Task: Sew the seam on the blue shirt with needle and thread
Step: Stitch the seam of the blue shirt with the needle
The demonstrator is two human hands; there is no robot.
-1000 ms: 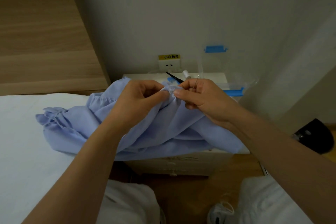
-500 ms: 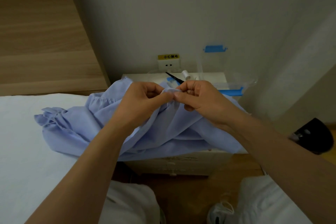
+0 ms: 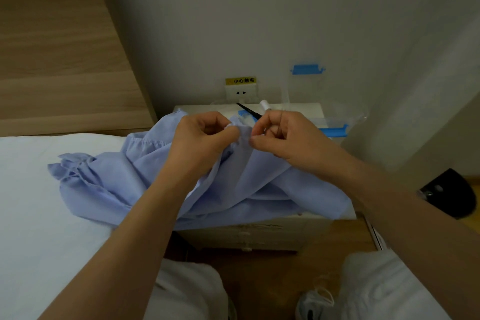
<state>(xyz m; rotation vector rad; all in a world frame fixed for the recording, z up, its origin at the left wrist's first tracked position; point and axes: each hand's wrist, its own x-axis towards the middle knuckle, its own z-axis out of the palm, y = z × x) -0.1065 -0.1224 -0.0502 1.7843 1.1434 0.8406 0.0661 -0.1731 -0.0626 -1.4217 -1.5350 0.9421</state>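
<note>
A light blue shirt (image 3: 124, 179) lies draped over the bed's edge and a small white nightstand. My left hand (image 3: 200, 138) pinches a raised fold of the shirt at its seam between thumb and forefinger. Just to the right, my right hand (image 3: 285, 138) has its thumb and fingers pinched together right at that fold. The needle is too small to make out, and I cannot see the thread either. A white thread spool (image 3: 265, 105) and black scissors (image 3: 248, 111) lie on the nightstand behind my hands.
The white nightstand (image 3: 259, 234) stands against the wall, with a clear plastic box with blue clips (image 3: 335, 127) on it. A wall socket (image 3: 241, 92) is behind. The white bed (image 3: 33, 210) is at left, a black object (image 3: 449, 192) at right. My knees are below.
My two hands have drawn slightly apart at the fold, with the right hand shifted a little right. The shirt has barely moved.
</note>
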